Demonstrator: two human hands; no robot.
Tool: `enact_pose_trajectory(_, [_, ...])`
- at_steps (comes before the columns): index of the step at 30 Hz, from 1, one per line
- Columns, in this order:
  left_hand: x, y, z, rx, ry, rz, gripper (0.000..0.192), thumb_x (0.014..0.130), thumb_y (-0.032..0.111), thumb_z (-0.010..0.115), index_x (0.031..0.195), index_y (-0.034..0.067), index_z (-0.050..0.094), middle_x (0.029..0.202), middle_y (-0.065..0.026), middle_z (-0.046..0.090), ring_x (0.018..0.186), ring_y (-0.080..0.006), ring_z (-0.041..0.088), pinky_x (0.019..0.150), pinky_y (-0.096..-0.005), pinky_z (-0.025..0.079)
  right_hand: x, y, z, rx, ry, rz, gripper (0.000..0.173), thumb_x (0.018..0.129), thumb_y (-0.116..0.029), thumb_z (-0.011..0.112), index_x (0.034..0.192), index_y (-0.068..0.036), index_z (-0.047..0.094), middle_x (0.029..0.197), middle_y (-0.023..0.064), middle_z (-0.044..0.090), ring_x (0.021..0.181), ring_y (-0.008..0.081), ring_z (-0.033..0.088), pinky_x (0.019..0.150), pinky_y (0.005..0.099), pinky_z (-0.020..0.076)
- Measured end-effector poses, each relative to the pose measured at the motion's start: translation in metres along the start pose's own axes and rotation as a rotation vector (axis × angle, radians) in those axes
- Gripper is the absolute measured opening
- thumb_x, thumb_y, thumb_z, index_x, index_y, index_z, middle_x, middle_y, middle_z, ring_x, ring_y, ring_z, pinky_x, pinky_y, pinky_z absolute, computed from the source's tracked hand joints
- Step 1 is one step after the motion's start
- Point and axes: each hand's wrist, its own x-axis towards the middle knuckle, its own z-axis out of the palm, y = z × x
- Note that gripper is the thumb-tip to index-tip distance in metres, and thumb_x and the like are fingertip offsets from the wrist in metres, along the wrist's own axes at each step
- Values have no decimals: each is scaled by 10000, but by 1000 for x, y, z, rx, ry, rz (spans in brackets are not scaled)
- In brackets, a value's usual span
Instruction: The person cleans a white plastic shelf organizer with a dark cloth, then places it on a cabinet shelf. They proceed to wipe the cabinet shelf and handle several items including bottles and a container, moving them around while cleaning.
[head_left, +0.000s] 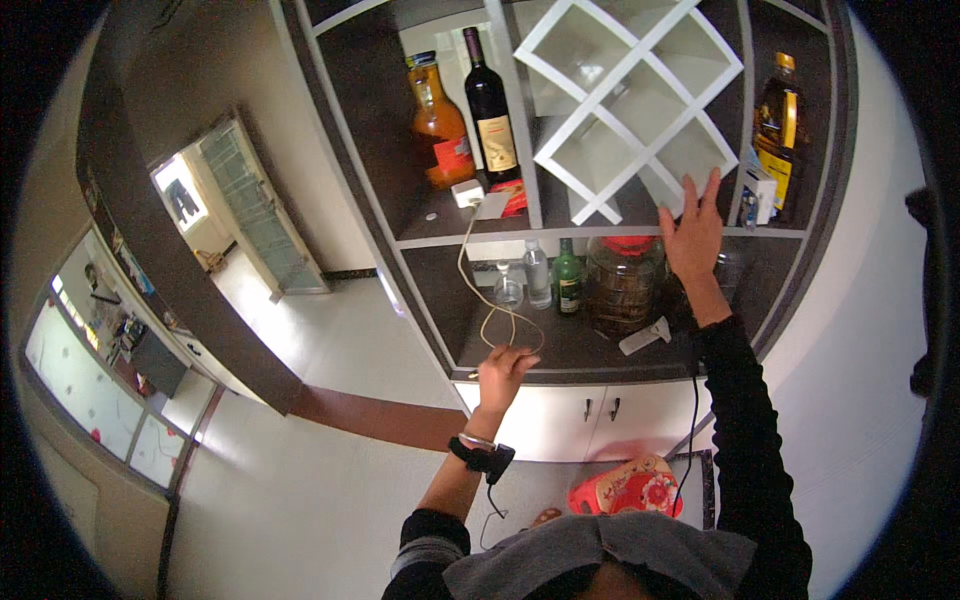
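Note:
My left hand (502, 379) pinches a thin white charging cable (463, 262) in front of the cabinet. The cable hangs in a loop from a white charger plug (468, 193) on the upper left shelf. A small end of the cable sticks out left of my fingers. My right hand (694, 236) is raised with fingers spread, over the lower right corner of a white lattice wine rack (637, 161). Whether its fingertips touch the rack I cannot tell. A grey card (493, 205) and a red packet (516, 196) lie beside the plug.
The upper shelf holds an orange-brown bottle (442, 142), a dark wine bottle (489, 97) and a yellow-labelled bottle (778, 142). Below stand a green bottle (568, 281), clear bottles (535, 274), a red-lidded jar (622, 285) and a white object (645, 337). A red bag (630, 487) is on the floor.

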Motion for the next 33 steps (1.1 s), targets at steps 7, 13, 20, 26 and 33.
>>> enact_pose_trajectory(7, [51,25,-47,85,112,-55,206,797,220,743,880,36,698,664,-93,622,467,-193,576,446,-297,452,-1,0,5,-64,66,-47,549,854,-293,627,1309,-33,462,1500,275,203,1108,433,538,848,484,478])
enact_pose_trajectory(13, [128,22,-80,189,255,103,168,764,68,674,928,34,677,741,-126,607,614,-298,591,558,-368,486,-1,0,4,-16,29,-35,570,861,-306,618,1328,-29,445,1511,276,174,1098,433,537,844,487,469])
enact_pose_trajectory(20, [208,-1,-109,344,273,172,263,743,76,683,1003,45,658,846,-126,593,784,-316,576,682,-406,483,-2,-1,5,-1,32,-39,589,848,-282,627,1341,-28,429,1506,286,179,1053,443,552,821,482,474])
enact_pose_trajectory(26, [241,-14,-96,305,271,175,304,715,69,695,1015,40,654,888,-118,606,857,-309,586,745,-394,491,-2,-2,3,-48,92,-94,626,817,-248,655,1351,-30,414,1499,298,188,961,436,568,777,481,474])
enact_pose_trajectory(33, [308,-25,-59,63,158,42,480,704,144,719,1149,6,602,965,-167,632,934,-339,604,811,-407,489,-4,-6,4,-54,95,-66,645,792,-207,672,1354,-32,407,1496,302,189,982,430,558,791,472,463])
